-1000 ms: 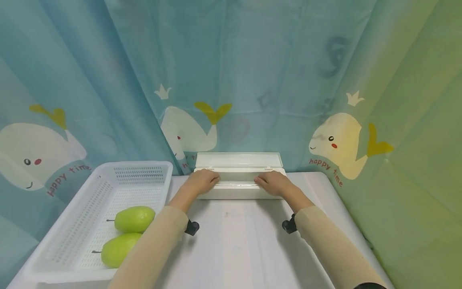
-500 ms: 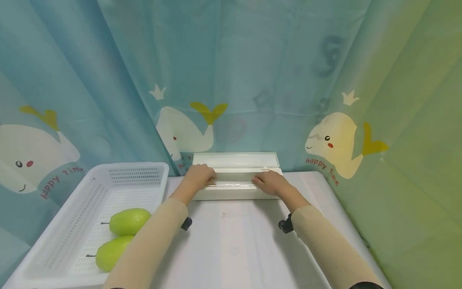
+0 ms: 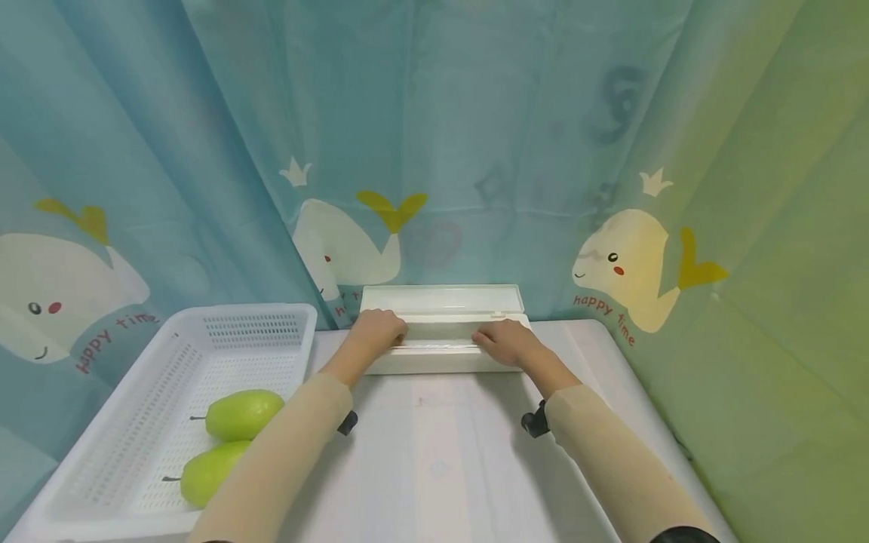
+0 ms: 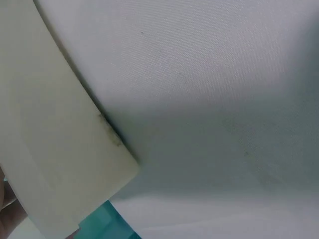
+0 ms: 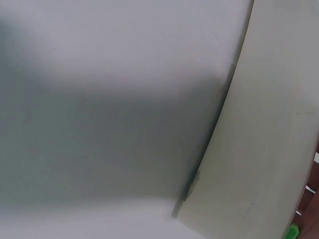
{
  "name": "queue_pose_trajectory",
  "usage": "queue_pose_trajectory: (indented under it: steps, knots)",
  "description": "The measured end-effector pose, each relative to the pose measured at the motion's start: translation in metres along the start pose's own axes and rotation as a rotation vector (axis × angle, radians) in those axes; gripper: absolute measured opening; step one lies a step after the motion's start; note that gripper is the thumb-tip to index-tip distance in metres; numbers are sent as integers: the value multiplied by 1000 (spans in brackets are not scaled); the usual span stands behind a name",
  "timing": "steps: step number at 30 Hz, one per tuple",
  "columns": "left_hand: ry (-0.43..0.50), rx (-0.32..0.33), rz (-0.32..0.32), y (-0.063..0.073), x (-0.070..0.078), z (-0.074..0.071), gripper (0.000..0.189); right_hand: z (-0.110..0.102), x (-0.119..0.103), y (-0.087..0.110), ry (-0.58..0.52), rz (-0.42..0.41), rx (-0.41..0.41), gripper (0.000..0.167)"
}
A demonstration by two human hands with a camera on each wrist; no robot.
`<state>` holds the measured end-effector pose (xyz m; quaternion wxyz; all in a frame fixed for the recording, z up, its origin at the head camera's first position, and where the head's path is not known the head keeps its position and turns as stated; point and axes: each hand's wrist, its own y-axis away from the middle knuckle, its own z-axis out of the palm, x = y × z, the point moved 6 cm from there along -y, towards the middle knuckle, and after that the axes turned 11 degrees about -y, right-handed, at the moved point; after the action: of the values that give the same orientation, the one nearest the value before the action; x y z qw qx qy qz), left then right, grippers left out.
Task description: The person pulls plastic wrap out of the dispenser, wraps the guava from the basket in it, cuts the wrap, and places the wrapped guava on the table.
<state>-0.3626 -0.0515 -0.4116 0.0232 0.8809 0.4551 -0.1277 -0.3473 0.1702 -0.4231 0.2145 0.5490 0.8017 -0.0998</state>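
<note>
A long white cling film dispenser (image 3: 441, 364) lies at the back of the table, its hinged lid (image 3: 441, 300) tipped up against the curtain. Clear, shiny cling film (image 3: 437, 345) runs along the inside of its front edge. At the left end my left hand (image 3: 376, 334) reaches over the front wall, fingers curled down at the film. My right hand (image 3: 505, 342) does the same toward the right end, thumb and fingers closed at the film's edge. Fingertips of both are largely hidden. Both wrist views mostly show the dispenser's front wall (image 4: 65, 129) and the tablecloth.
On the left stands a white plastic basket (image 3: 254, 329) holding two green pear-shaped fruits (image 3: 244, 415) with stems, partly behind my left sleeve. A white cloth (image 3: 434, 452) covers the table. A blue-green curtain (image 3: 475, 151) with whale prints hangs close behind and along the right side.
The left hand has lifted slightly at the film, while the right hand has stayed almost in place. The whole head view has shifted a little. Lid, basket and fruits stand as before.
</note>
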Motion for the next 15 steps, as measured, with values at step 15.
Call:
queue_pose_trajectory:
  steps: [15]
  knots:
    - [188, 239, 140, 27, -9, -20, 14, 2, 0, -1, 17, -21, 25, 35]
